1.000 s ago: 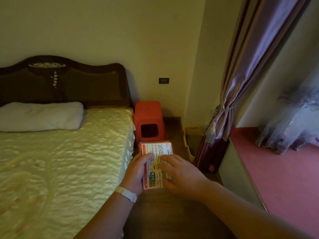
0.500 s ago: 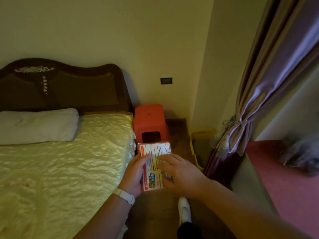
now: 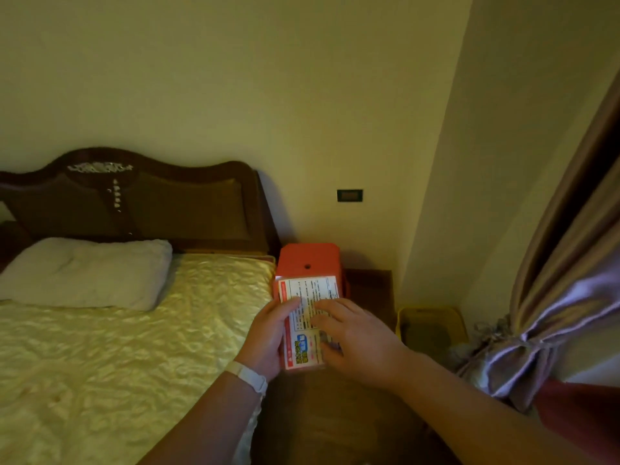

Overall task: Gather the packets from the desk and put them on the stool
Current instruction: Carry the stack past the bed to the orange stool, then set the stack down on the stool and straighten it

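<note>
I hold a stack of white packets with red edges and printed text in front of me, in both hands. My left hand, with a white wristband, grips the stack's left side from below. My right hand lies over its right side with the fingers across the top packet. Just beyond the stack stands the red plastic stool, by the wall beside the bed. The packets cover the stool's front part; its top with a small hole shows bare.
A bed with a shiny cream cover and a white pillow fills the left. A yellow bin stands on the dark wooden floor right of the stool. A tied purple curtain hangs at the right.
The view has moved closer to the stool and the wall. The stool's top now shows behind the packets. Both hands keep the same hold on the stack.
</note>
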The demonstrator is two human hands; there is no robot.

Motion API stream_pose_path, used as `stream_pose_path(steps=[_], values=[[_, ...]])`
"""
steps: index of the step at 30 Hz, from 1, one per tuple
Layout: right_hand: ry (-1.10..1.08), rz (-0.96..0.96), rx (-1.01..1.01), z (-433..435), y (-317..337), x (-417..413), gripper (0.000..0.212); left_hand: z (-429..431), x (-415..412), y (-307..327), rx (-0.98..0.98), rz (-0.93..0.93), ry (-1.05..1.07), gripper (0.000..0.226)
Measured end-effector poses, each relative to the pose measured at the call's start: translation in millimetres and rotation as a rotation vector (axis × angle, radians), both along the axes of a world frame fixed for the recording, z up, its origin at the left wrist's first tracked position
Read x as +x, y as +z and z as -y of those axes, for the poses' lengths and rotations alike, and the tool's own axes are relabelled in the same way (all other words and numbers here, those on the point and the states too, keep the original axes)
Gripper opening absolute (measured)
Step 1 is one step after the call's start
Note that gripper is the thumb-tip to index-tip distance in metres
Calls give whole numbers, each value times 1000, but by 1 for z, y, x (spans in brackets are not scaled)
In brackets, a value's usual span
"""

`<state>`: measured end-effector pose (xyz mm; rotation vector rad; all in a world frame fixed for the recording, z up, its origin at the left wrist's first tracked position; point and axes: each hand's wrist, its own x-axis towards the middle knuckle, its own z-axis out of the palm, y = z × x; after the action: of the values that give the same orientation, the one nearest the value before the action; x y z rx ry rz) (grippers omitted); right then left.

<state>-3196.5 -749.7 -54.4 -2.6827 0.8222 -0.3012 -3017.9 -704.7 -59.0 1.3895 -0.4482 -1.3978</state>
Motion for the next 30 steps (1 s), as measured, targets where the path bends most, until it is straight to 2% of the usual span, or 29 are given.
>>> stream_pose_path(steps=[5,10,23,30], values=[[30,11,18,44,-7,16,52,43,16,-2,11,31,27,31],[42,-16,53,90,-20,36,52,88,36,-20,30,-39,50,31],[-61,-149,212,264,-56,143,52,274,140,-78,98,-141,-6,33],[-429,65,614,323,-90,179,24,344,205,-117,185,-103,-68,28]])
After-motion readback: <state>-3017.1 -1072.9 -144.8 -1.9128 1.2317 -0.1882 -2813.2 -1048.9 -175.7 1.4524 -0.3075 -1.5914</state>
